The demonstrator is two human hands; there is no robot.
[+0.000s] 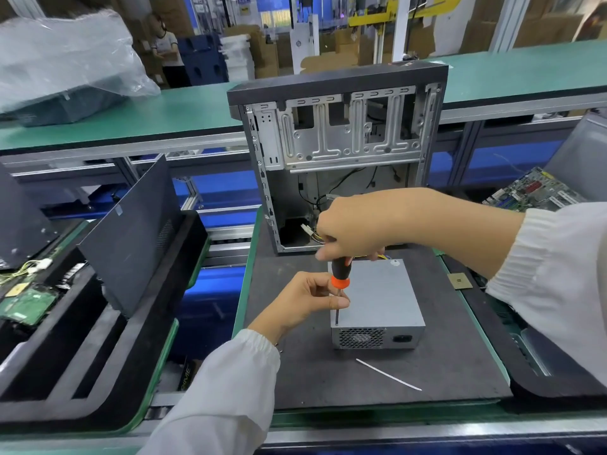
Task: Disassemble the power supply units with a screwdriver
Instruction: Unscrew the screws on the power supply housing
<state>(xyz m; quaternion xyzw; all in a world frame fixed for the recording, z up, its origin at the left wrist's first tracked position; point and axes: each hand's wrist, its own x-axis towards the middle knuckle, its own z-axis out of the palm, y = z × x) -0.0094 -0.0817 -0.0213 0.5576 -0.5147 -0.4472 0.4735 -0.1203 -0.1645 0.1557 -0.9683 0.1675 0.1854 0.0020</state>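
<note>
**Screwdriver set upright on the power supply's near left corner**

A grey power supply unit point(377, 303) sits in the middle of a dark mat point(460, 356) on the bench, its vented face toward the mat's near edge. The right hand point(354, 224) grips the black-and-orange handle of a screwdriver point(339, 284) from above, holding it upright with the tip on the unit's top, at its near left corner. The left hand point(308, 298) pinches the shaft between thumb and fingers just under the orange collar. An open computer case point(335, 139) stands at the mat's far edge, just behind the unit. A white strip point(387, 374) lies near the mat's front edge. A circuit board point(532, 190) rests off the right side.
</note>
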